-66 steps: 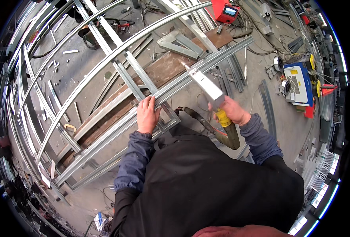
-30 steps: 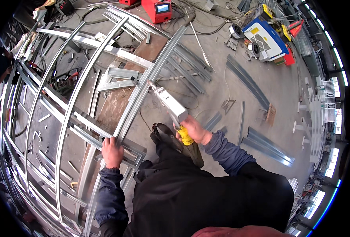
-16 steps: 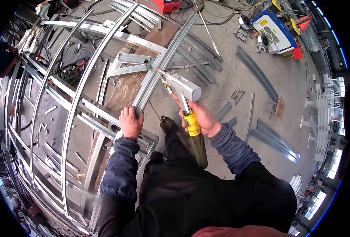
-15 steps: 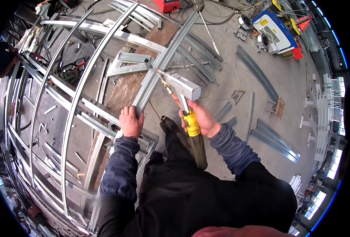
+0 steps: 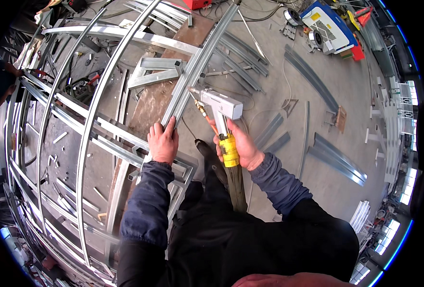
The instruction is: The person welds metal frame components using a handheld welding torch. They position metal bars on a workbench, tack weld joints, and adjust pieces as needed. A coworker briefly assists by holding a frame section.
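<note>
My right hand (image 5: 245, 146) is wrapped round the yellow-taped grip of a grey, box-headed welding gun (image 5: 224, 105). Its nozzle tip points up and left, close beside a long bundle of steel channel bars (image 5: 192, 71); whether it touches them I cannot tell. A thin wire guide with brass fittings (image 5: 202, 109) runs under the gun's head, and a thick sleeved cable (image 5: 237, 189) hangs from the grip toward my body. Over the near end of the bars lies my left hand (image 5: 163, 143), its fingers stretched forward and slightly apart against the metal.
A curved steel frame (image 5: 85, 138) spreads across the left. Short welded tube pieces (image 5: 157, 74) lie on a rusty plate (image 5: 149, 103). Loose steel channels (image 5: 312, 81) lie on the floor at right, below a blue-and-white machine (image 5: 329, 28). Another person (image 5: 3, 81) is at far left.
My left hand's fingers have straightened and lie farther along the bars. The gun's nozzle has shifted slightly down along the bundle, still in my right hand. The whole view has tilted a little.
</note>
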Available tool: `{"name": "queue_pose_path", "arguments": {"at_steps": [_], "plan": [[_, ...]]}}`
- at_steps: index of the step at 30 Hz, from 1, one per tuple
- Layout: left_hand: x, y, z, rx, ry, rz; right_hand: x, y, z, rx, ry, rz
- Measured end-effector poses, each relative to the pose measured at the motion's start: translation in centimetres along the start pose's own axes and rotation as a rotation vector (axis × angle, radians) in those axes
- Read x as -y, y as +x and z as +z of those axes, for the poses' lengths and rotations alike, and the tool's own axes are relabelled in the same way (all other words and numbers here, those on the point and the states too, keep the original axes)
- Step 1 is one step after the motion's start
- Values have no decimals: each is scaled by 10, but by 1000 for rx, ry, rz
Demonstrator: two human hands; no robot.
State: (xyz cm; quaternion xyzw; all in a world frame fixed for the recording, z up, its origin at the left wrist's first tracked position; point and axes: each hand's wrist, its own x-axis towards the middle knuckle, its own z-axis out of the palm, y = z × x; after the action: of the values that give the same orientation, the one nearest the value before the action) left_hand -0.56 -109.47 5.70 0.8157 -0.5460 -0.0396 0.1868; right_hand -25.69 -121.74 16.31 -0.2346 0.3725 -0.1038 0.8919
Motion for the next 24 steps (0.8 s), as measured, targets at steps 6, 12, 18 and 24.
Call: {"name": "queue_pose_path", "arguments": {"at_steps": [6, 12, 18, 24], "plan": [[-2, 1, -2, -17, -1, 8, -3, 0, 0, 15, 24, -25], [-2, 2, -4, -4, 0, 12, -5, 8, -2, 23, 56, -28], [-3, 1, -2, 4, -5, 2, -8, 11, -1, 0, 74, -26], [-3, 3, -3, 20, -7, -6, -9, 12, 0, -2, 86, -19]]}}
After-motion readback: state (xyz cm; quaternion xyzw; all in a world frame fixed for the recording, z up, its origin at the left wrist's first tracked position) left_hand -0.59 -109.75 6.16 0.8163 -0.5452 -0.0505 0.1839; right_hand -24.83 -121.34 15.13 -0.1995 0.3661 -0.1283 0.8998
